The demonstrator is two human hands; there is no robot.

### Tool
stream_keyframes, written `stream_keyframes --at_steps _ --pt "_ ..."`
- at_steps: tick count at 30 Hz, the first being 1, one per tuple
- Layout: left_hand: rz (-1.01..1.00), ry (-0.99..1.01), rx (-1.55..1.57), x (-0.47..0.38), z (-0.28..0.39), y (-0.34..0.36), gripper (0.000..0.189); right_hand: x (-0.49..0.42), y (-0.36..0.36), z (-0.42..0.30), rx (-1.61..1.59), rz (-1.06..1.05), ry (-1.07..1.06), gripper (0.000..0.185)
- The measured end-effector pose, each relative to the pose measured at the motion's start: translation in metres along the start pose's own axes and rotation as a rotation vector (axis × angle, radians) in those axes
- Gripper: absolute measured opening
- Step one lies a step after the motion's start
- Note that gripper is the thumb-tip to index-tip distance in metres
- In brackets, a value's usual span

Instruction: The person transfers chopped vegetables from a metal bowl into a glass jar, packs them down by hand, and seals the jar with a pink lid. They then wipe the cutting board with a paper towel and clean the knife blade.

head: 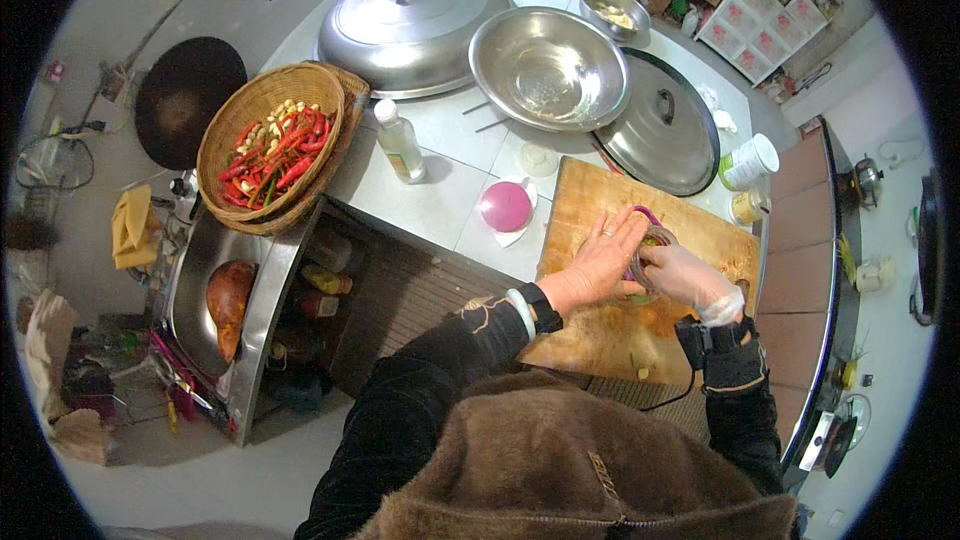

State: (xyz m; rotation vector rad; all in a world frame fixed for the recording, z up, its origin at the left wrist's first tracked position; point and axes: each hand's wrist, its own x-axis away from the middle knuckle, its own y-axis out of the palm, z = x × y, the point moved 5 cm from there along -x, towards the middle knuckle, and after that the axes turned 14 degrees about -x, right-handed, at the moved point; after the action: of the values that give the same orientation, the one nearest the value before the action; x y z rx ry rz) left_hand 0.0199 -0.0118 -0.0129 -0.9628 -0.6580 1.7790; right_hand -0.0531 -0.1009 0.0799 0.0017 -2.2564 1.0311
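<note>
A clear jar [661,235] with a purple band at its mouth stands on a wooden cutting board [592,330]. My bare left hand [602,255] is wrapped around its left side, steadying it. The fingers of my right hand [688,281], in a thin clear glove, reach into the jar's mouth. Their tips are hidden, so what they hold cannot be made out. Some green and reddish content shows through the jar. Left of the board, a round pink lid [506,207] lies on the tiled table.
A wicker basket [214,157] of red chillies and garlic stands left. A clear bottle [401,142] is nearby. Behind are a steel basin [544,67], a large domed lid [412,22] and a flat pot lid [664,127]. Two containers flank the board's far right corner.
</note>
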Motion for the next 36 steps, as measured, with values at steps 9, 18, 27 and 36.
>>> stream_keyframes --at_steps 9,18,27,36 --pt "0.106 0.053 0.054 -0.001 0.002 -0.012 0.105 -0.025 0.012 0.022 0.099 0.061 -0.194 0.036" --pt "-0.010 -0.023 -0.008 -0.004 0.008 -0.021 0.108 0.002 -0.035 0.018 -0.109 0.041 -0.249 0.032" --pt "-0.033 -0.008 0.013 -0.004 0.003 -0.014 0.109 -0.033 0.014 0.027 0.035 -0.164 -0.284 0.029" --pt "-0.011 -0.002 0.014 -0.002 0.001 -0.011 0.108 0.000 0.021 0.014 -0.026 0.329 -0.484 0.025"
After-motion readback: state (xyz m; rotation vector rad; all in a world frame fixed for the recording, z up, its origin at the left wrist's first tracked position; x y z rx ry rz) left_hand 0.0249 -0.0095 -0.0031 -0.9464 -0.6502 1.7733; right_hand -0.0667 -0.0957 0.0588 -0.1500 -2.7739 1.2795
